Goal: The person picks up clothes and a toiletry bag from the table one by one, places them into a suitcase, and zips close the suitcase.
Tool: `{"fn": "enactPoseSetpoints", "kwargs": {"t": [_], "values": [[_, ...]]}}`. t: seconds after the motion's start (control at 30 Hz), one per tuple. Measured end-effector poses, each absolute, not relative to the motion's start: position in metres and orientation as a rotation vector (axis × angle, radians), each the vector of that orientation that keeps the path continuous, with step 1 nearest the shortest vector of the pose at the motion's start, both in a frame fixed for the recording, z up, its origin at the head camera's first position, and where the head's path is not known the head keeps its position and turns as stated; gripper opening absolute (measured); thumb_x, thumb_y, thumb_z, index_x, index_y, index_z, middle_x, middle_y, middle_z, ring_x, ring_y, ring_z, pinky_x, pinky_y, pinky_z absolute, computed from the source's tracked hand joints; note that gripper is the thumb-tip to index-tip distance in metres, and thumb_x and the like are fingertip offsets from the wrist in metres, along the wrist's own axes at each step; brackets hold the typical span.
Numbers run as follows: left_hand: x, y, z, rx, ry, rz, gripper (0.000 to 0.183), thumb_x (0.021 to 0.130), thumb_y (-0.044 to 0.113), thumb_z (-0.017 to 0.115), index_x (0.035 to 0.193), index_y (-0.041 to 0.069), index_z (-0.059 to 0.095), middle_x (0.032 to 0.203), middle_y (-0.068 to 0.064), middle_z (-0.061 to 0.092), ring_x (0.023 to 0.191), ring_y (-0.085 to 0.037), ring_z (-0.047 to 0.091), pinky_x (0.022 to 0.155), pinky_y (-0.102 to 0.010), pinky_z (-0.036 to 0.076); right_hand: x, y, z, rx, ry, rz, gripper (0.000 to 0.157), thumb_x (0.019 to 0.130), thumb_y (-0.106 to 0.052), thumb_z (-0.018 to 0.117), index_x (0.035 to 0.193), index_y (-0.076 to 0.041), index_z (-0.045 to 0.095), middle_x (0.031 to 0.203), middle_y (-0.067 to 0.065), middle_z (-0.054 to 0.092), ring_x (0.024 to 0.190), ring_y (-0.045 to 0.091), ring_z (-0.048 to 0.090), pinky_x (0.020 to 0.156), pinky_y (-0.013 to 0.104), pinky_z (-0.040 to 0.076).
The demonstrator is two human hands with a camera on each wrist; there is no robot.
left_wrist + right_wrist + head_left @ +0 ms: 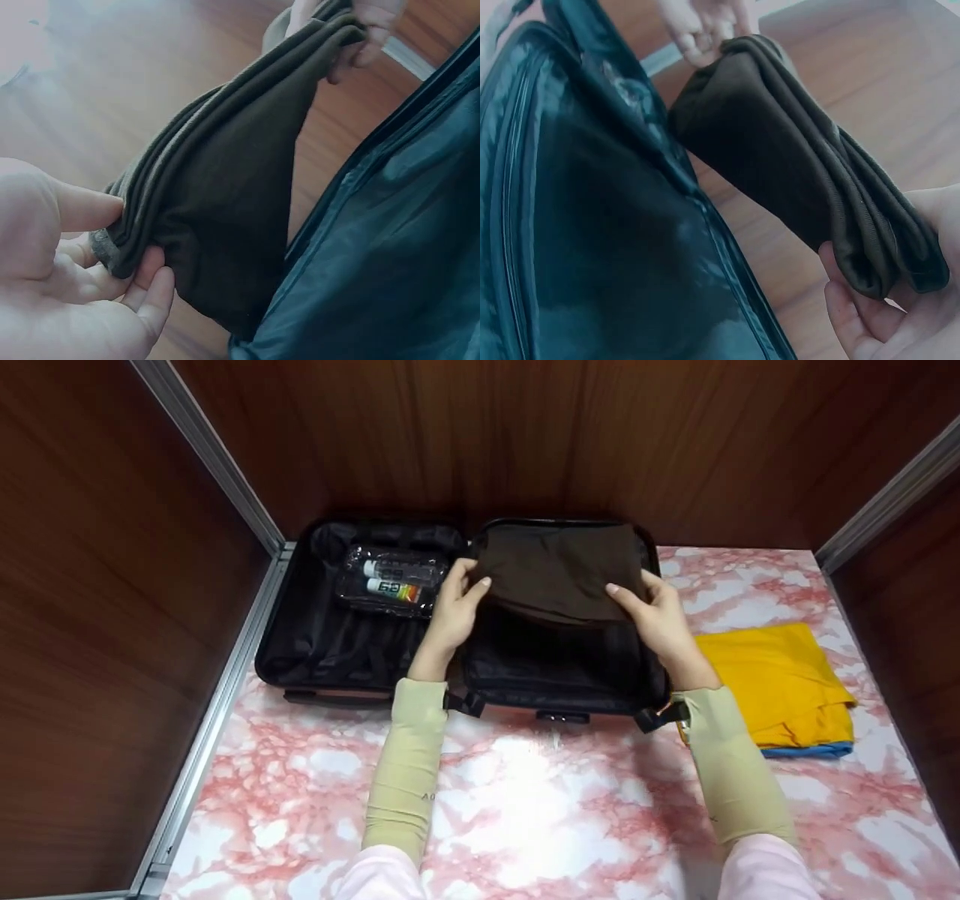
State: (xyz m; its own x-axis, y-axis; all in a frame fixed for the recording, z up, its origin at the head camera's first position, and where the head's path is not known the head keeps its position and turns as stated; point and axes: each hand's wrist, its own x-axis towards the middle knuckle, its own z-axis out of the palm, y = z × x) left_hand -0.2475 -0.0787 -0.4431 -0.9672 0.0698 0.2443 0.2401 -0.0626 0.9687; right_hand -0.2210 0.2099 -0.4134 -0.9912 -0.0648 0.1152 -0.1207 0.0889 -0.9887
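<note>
A folded dark brown garment [559,570] is stretched between both hands over the right half of the open black suitcase [555,667]. My left hand [456,604] pinches its left edge, thumb on top and fingers beneath. At the opposite edge my right hand [660,615] grips it the same way. In the left wrist view the folded layers of the garment [232,142] stack between thumb and fingers. The right wrist view shows the garment [780,142] held above the suitcase's dark lining [622,247].
The suitcase's left half [315,637] holds a clear pouch [352,589] with small white-capped tubes [394,589]. Right of the suitcase lies a folded yellow garment [780,682] on a blue one [814,750]. A brown wood-grain wall [525,442] stands right behind the suitcase.
</note>
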Motion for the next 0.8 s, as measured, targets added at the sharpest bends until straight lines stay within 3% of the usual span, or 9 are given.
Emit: {"fn": "enactPoseSetpoints", "kwargs": {"t": [0.5, 0.8], "values": [[-0.238, -0.126, -0.434, -0.208, -1.965, -2.118, 0.016, 0.100, -0.007, 0.052, 0.115, -0.006, 0.056, 0.116, -0.015, 0.062, 0.104, -0.020, 0.059, 0.091, -0.031, 0.046, -0.229, 0.159, -0.416, 0.332, -2.302, 2.119, 0.037, 0.098, -0.008, 0.067, 0.132, 0.007, 0.062, 0.113, 0.014, 0.071, 0.088, 0.016, 0.068, 0.078, 0.028, 0.055], [-0.234, -0.153, -0.428, -0.127, -1.897, -2.100, 0.015, 0.100, -0.008, 0.051, 0.114, -0.006, 0.056, 0.115, -0.015, 0.061, 0.103, -0.023, 0.059, 0.091, -0.034, 0.046, -0.243, 0.135, -0.428, 0.411, -2.366, 2.141, 0.040, 0.099, -0.012, 0.068, 0.137, -0.001, 0.062, 0.122, 0.014, 0.069, 0.096, 0.020, 0.069, 0.083, 0.030, 0.055]]}}
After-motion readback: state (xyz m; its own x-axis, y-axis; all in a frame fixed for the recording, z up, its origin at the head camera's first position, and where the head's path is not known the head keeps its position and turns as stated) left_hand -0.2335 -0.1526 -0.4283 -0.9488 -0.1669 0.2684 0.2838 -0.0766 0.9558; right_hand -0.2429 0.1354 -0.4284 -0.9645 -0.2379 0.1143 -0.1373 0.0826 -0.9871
